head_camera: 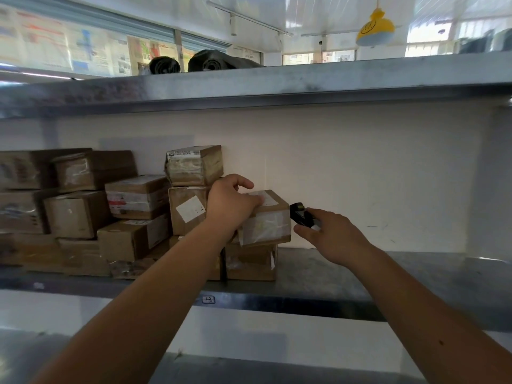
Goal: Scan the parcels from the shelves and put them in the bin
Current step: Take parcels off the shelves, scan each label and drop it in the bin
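Fingers (249, 202) of the left hand (231, 205) curl over the top of a small box (267, 220), gripping it from the left while it sits on a lower box (250, 261); the right hand (333, 236) is closed around a black scanner (302, 217), whose head is just beside the small box's right face, though whether it touches cannot be told. All of this is on a grey metal shelf (360, 273) with a white back wall (360, 167); the shelf is bare to the right of the hands. To the left a pile of brown parcels (83, 212) fills it, stacked in several layers, many wrapped in clear tape and bearing white labels. A taped parcel (194, 166) tops the stack just behind the left hand, above a box with a white sticker (191, 209). On the shelf above lie black rolls (213, 62), and a yellow toy (375, 29) hangs from the ceiling. The shelf's front lip bears a small tag (208, 300).
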{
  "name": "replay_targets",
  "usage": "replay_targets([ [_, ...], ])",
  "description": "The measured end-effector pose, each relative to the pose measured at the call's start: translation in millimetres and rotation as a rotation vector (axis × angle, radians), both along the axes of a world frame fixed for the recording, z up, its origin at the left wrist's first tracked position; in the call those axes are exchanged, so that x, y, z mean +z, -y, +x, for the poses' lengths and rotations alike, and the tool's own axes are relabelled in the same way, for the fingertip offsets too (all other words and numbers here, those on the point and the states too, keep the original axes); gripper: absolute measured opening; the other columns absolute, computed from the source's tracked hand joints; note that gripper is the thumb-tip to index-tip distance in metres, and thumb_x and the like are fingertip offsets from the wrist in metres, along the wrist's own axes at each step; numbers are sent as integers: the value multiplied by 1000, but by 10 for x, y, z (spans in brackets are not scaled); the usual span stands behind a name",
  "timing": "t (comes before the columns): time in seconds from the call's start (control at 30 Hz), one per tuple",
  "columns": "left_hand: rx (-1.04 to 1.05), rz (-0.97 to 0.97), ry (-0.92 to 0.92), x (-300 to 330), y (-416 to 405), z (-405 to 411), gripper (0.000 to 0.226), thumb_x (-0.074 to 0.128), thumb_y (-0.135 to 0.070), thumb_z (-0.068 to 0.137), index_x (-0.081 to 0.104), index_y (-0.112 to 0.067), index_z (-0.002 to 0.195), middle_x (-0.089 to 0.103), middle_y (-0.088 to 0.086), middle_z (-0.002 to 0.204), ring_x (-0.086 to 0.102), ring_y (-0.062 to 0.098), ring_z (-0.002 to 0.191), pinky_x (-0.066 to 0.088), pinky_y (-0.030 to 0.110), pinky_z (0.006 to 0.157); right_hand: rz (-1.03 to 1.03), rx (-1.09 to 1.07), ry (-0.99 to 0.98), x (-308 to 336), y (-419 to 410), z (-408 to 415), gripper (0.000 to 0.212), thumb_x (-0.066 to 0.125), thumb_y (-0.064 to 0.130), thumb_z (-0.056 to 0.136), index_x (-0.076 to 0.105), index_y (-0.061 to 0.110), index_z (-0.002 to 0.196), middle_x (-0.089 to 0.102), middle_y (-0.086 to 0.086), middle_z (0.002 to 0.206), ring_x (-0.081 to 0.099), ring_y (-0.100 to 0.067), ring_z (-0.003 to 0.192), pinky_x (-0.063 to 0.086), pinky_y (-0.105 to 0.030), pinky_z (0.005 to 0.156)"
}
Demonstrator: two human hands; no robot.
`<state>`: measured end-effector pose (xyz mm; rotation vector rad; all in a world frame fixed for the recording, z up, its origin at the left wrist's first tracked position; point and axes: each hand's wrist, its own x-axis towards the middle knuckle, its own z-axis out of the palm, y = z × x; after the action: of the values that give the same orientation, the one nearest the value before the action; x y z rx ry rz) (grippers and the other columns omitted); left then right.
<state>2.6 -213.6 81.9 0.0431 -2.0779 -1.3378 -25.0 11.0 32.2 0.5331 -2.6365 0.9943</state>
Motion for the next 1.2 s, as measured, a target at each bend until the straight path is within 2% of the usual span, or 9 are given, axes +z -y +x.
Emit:
replay_targets([
  [0.17,6,-15,59,-74,-3,-69,52,95,-43,68,66,-29,109,55,-4,109,56,12,97,54,31,78,12,-9,-3,19,-23,20,59,59,53,101,48,28,153,61,-1,144,60,-20,119,43,-31,88],
  [0.3,-101,-49,192,-110,-26,-75,99,88,-69,42,56,-48,133,41,0,140,49,23,124,51,46,108,6,-24,-10,26,-69,35,60,58,53,101,46,28,154,60,0,146,59,-19,120,42,-30,88],
  [0.47,-267,46,204,-189,-36,-80,137,96,-65,33,28,-57,152,39,-3,154,43,24,140,44,54,116,-2,-46,-15,-1,-76,90,62,56,54,102,43,28,156,57,0,150,59,-20,125,41,-28,90],
  [0.57,-323,81,186,-243,-17,-67,149,100,-58,35,18,-51,159,45,-9,149,47,18,138,45,51,116,-19,-52,-11,-28,-98,141,61,57,54,101,43,29,156,58,0,149,59,-19,125,41,-28,90],
  [0.67,-358,36,161,-272,-19,-29,163,101,-65,33,3,-48,162,45,-15,152,43,15,143,39,52,121,-28,-55,-24,-37,-124,195,60,57,53,102,44,29,155,59,1,147,60,-17,122,40,-27,89],
  [0.73,-369,4,152,-280,-39,15,166,99,-71,32,-3,-50,161,42,-17,155,39,15,147,36,54,122,-26,-63,-32,-43,-125,236,60,56,54,102,44,30,155,60,1,147,60,-17,121,40,-27,89],
  [0.93,-371,-79,88,-332,-44,149,151,96,-75,34,5,-63,154,40,-20,155,36,17,148,35,55,122,-35,-73,-45,-73,-107,366,59,54,56,102,45,30,154,61,1,145,61,-17,119,43,-29,88],
  [1.07,-407,-133,12,-328,-32,273,146,96,-73,39,9,-58,155,39,-20,156,37,16,148,37,56,121,14,-105,-48,-83,-108,478,70,47,63,102,30,32,162,55,1,152,58,-20,129,45,-32,98],
  [1.2,-405,-115,-53,-349,-8,438,142,97,-70,40,12,-65,154,38,-15,158,39,18,146,43,59,116,30,-134,-58,-89,-95,625,69,41,66,102,26,38,162,60,-1,146,62,-19,121,49,-33,95],
])
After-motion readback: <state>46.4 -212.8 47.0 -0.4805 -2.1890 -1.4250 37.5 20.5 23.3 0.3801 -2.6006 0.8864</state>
